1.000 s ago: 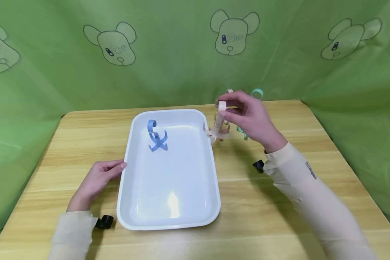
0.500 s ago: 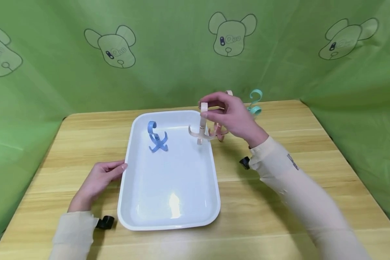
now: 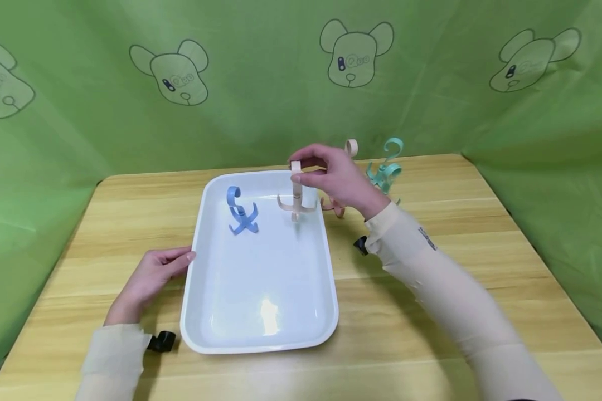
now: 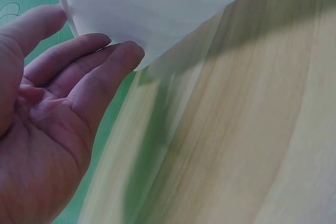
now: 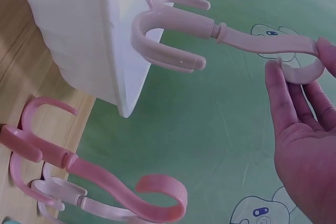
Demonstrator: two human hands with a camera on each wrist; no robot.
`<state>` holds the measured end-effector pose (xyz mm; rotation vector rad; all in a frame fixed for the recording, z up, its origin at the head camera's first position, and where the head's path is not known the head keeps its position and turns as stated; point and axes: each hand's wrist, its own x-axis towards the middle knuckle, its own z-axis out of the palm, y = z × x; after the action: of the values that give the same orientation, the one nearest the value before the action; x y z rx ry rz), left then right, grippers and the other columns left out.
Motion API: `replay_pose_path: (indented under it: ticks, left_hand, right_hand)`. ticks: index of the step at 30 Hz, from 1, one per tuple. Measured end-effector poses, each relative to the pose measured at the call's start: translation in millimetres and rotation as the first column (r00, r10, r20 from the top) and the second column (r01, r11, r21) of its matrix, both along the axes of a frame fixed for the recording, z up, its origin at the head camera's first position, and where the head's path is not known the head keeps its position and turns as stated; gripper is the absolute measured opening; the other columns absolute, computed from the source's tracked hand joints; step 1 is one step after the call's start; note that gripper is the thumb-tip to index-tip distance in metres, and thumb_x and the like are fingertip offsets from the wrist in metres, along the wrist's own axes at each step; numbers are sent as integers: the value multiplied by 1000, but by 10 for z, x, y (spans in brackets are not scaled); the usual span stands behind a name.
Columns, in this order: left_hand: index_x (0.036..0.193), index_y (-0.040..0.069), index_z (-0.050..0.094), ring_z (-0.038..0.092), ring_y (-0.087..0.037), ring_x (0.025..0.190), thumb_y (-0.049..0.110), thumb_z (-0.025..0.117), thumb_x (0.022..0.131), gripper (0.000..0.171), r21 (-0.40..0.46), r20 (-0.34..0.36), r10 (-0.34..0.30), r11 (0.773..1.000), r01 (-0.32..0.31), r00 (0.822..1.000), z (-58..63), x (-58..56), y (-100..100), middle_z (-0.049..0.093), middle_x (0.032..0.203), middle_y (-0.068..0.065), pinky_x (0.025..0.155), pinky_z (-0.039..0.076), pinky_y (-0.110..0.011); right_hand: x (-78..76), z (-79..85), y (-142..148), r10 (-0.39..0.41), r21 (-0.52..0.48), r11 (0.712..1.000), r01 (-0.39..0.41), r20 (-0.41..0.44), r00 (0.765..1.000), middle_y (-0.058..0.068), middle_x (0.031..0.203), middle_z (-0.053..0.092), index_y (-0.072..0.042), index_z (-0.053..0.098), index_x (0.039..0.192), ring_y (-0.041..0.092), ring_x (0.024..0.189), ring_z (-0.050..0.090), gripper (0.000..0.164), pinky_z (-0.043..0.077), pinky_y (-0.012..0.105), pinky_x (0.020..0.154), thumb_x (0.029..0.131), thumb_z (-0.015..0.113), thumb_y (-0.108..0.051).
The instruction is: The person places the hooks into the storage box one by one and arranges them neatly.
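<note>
My right hand (image 3: 333, 175) pinches the curved top of a pale pink rotating claw hook (image 3: 297, 195) between thumb and fingers. The hook hangs upright over the right far part of a white tray (image 3: 261, 278), its prongs pointing out below. In the right wrist view that claw hook (image 5: 184, 23) shows its prongs close by the tray wall (image 5: 107, 40). At the tray's left side, my left hand (image 3: 147, 281) holds the edge, thumb at the rim and fingers against the outer wall. Inside the tray at the far left stands a blue claw hook (image 3: 243, 219).
Right of the tray, partly hidden behind my right hand, are a darker pink claw hook (image 5: 100, 171), another pale one (image 5: 102, 209) and green hooks (image 3: 383, 175). A green cloth (image 3: 271, 111) rises behind the wooden table (image 3: 411, 345).
My right hand has carried the pale pink claw hook leftward from beside the tray to above it, uncovering more of the green hooks. The left hand stays at the tray's edge.
</note>
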<state>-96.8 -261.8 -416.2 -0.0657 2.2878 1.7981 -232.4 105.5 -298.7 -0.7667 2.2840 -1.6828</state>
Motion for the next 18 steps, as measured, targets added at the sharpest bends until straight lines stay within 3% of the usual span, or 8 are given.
replay_pose_path:
  ticks: [3, 18]
  left_hand:
    - [130, -11, 56, 64, -10, 104, 32, 63, 98, 54, -12, 2, -4, 1000, 4, 1000, 4, 3, 5, 59, 128, -25, 88, 54, -30]
    - [130, -10, 57, 64, -12, 105, 30, 62, 99, 51, -5, 0, -5, 1000, 5, 1000, 12, 19, 9, 59, 128, -24, 88, 53, -30]
  right_hand:
    - [-25, -15, -34, 1, -7, 1000, -2, -16, 1000, 10, 117, 64, -3, 62, 122, 20, 108, 61, 35, 53, 29, 88, 90, 74, -8]
    - [-126, -177, -172, -3, 114, 993, 6, -24, 1000, 4, 115, 64, -5, 62, 121, 17, 109, 60, 34, 51, 27, 91, 90, 74, -10]
